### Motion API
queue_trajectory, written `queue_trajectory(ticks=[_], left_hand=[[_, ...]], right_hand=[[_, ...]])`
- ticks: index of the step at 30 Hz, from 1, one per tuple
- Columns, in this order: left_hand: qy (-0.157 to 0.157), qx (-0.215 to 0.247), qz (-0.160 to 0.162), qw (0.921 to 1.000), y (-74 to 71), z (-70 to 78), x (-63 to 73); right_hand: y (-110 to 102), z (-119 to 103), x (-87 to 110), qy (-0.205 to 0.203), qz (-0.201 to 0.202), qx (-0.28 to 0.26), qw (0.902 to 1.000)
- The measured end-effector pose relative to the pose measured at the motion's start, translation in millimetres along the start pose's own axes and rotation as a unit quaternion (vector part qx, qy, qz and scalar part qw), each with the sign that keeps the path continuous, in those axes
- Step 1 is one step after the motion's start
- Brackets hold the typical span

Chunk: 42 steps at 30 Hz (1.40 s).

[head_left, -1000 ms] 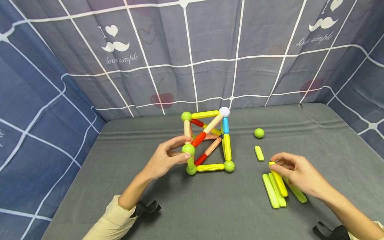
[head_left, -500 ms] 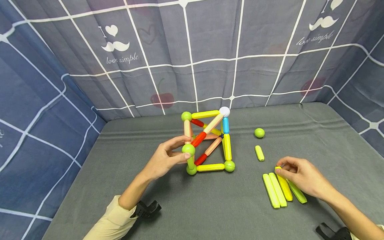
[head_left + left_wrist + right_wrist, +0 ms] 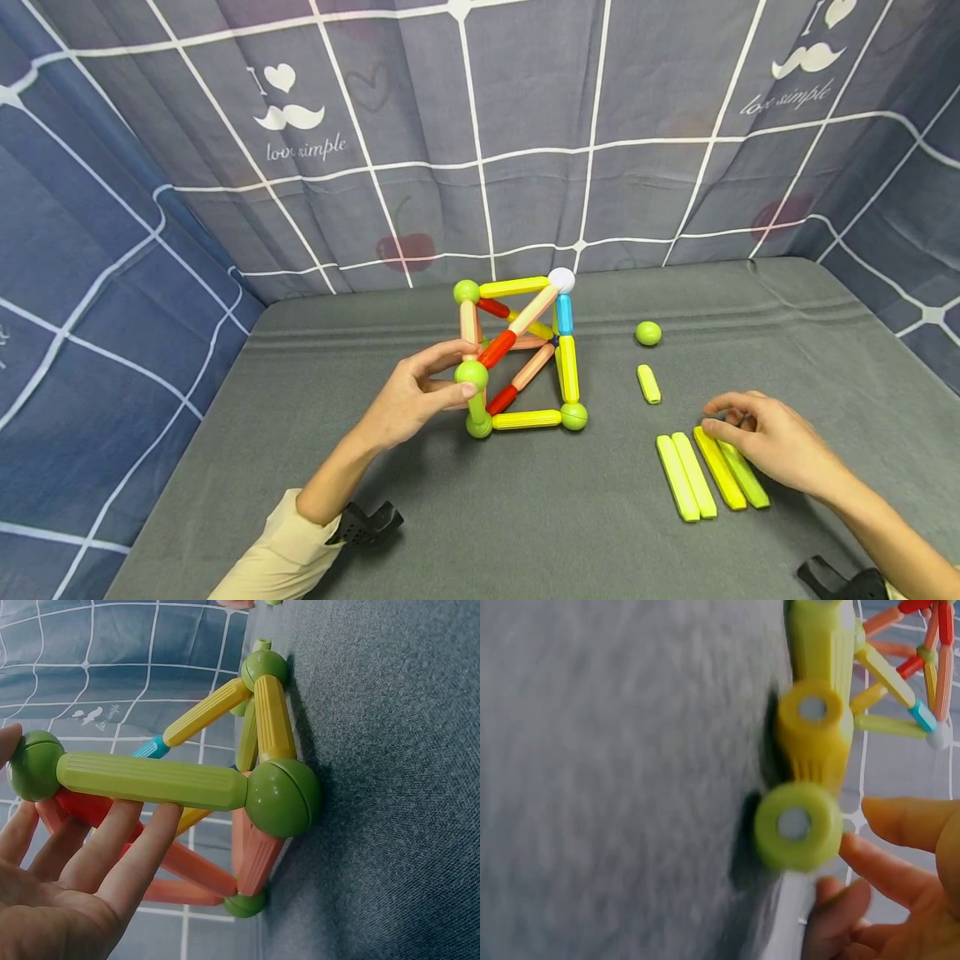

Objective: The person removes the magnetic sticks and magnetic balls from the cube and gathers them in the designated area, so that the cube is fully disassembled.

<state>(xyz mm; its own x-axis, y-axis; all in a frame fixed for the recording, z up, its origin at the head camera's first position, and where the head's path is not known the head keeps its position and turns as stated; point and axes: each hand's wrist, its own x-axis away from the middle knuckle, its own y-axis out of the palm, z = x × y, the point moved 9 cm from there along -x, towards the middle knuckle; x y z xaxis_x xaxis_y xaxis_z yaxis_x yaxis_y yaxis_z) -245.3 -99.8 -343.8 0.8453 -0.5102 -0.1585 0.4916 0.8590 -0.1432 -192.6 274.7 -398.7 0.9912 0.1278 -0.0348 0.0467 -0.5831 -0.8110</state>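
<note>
My left hand (image 3: 408,396) grips a green ball (image 3: 472,375) at the near upper left corner of a box-shaped frame built of magnetic rods and balls. In the left wrist view its fingers (image 3: 112,840) reach behind the green rod (image 3: 150,780) below that ball. One white ball (image 3: 561,280) tops the far right corner, and a red and peach diagonal (image 3: 517,327) runs up to it. My right hand (image 3: 780,442) hovers by the far ends of a yellow rod (image 3: 722,471) and a green rod (image 3: 746,479), thumb and forefinger apart. Both rods lie on the table.
Two yellow-green rods (image 3: 686,479) lie side by side left of the yellow rod. Farther back are a short yellow-green rod (image 3: 648,384) and a loose green ball (image 3: 648,333). A grey cloth covers the table (image 3: 570,517); a checked curtain (image 3: 525,200) hangs behind.
My right hand has moved the yellow rod rightward, from over the yellow-green rods to beside the green rod, and let go. My left hand and the frame have stayed put.
</note>
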Motion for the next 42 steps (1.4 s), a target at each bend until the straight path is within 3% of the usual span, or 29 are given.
queue_trajectory(ticks=[6, 13, 16, 21, 23, 27, 35, 42], left_hand=[[-0.001, 0.003, -0.003, 1.0000, 0.4, 0.9, 0.3], [-0.001, 0.003, -0.002, 1.0000, 0.4, 1.1, 0.1], [-0.002, 0.002, -0.001, 1.0000, 0.3, 0.4, -0.3], [0.002, 0.003, -0.003, 1.0000, 1.0, 1.0, -1.4], [0.002, 0.002, -0.002, 1.0000, 0.9, 1.0, -1.3], [0.002, 0.005, -0.001, 1.0000, 1.1, 1.5, -0.5], [-0.004, 0.009, 0.000, 0.9999, 0.9, -1.1, -0.1], [0.000, 0.011, -0.003, 0.9999, 1.0, 0.4, -0.5]], right_hand=[[13, 5, 4.1, 0.004, -0.079, -0.078, 0.9938], [17, 6, 5.9, 0.009, -0.097, -0.106, 0.9896], [15, 4, 5.4, 0.000, -0.088, -0.094, 0.9917], [-2, -10, 1.5, -0.030, -0.022, -0.001, 0.9993], [-9, -24, -1.3, -0.045, 0.002, 0.004, 0.9990], [-11, -64, -9.2, -0.092, 0.017, -0.067, 0.9934], [24, -153, -35.0, -0.143, -0.046, -0.234, 0.9604], [51, -204, -60.9, -0.171, -0.091, -0.302, 0.9334]])
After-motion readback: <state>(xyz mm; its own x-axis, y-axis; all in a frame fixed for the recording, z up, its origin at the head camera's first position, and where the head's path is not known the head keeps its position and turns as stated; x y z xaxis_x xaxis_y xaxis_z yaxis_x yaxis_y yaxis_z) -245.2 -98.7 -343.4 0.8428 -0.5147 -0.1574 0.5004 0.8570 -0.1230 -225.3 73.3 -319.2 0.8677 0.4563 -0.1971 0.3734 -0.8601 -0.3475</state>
